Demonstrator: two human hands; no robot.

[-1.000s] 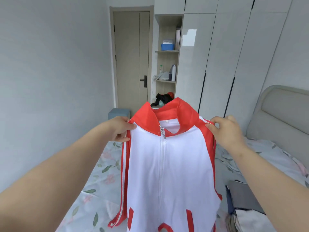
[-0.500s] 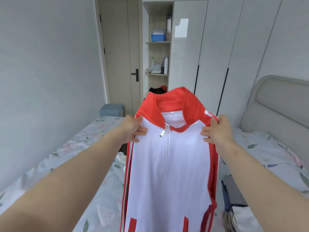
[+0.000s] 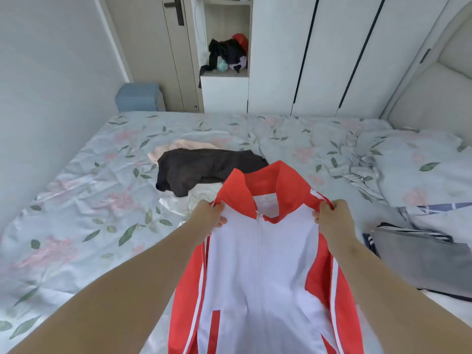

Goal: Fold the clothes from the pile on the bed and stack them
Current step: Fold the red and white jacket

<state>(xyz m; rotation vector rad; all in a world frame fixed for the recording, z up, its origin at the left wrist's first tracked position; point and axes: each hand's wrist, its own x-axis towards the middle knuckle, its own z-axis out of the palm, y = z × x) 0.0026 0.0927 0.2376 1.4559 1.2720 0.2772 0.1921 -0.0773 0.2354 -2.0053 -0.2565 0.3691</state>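
Head view, person standing at the bed [image 3: 76, 213]. The left hand [image 3: 208, 215] and the right hand [image 3: 332, 218] are well apart, one at each shoulder of a red-and-white zip jacket [image 3: 258, 277]. Each hand is clamped on the cloth, fingers [image 3: 219, 207] curled over the red shoulder edge and pinching it against the thumb. Neither hand touches anything else.

The jacket hangs front-side to the camera between the two grips, zipped up, collar standing above the hands. Its white front panel runs down and out of view at the lower edge; whether the hem touches the sheet cannot be told.

Beyond the collar lies the unfolded pile — a black garment [image 3: 204, 169] on top, a pale pink one [image 3: 178, 146] behind it, a white one [image 3: 184, 200] beneath its near edge. To the right of the right forearm sits a stack of folded clothes, a grey piece [image 3: 421, 259] uppermost, with striped edges showing beside it. A pillow [image 3: 421, 169] in the same floral cloth lies by the padded headboard [image 3: 439, 85].

Background — white wardrobe [image 3: 319, 60], an open shelf holding dark clothes [image 3: 227, 57], a door [image 3: 153, 47], a blue stool [image 3: 139, 98].
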